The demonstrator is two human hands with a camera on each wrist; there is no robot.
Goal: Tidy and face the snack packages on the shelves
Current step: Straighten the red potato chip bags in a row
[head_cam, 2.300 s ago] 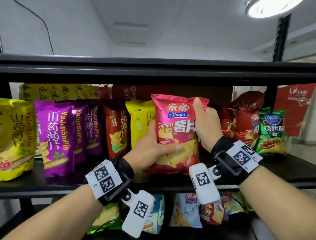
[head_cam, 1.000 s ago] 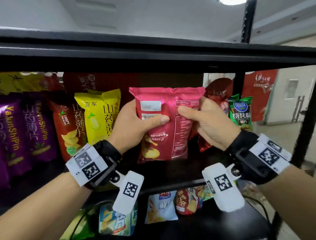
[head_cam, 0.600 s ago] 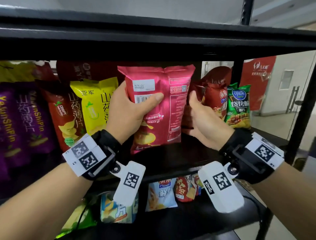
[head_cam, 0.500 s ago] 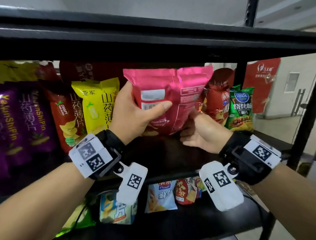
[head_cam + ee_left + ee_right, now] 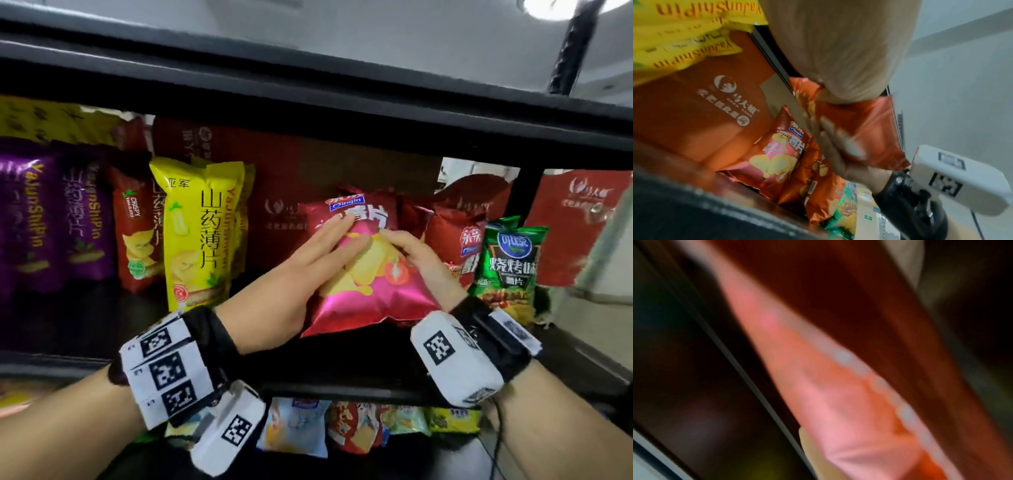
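Note:
A pink Qinqin potato chip bag (image 5: 370, 294) leans back on the middle shelf (image 5: 342, 373) with its printed front toward me. My left hand (image 5: 308, 263) lies flat on the bag's front left, fingers straight and pressing. My right hand (image 5: 418, 263) holds the bag's right edge, thumb on the front and fingers behind. The left wrist view shows the bag (image 5: 875, 129) between my left palm and the right hand (image 5: 849, 165). In the right wrist view there is only a blurred stretch of the pink bag (image 5: 828, 402).
Yellow yam chip bags (image 5: 198, 229) stand just left of the bag, then a red crispy bag (image 5: 137, 233) and purple bags (image 5: 51, 219). Red chip bags (image 5: 459, 240) and a green bag (image 5: 507, 263) crowd its right. The upper shelf board (image 5: 308, 85) hangs low; more packets (image 5: 342, 428) lie below.
The pink bag showed its back while held up in both hands; it has since turned front-out and come down onto the shelf. My left hand changed from gripping it to lying flat.

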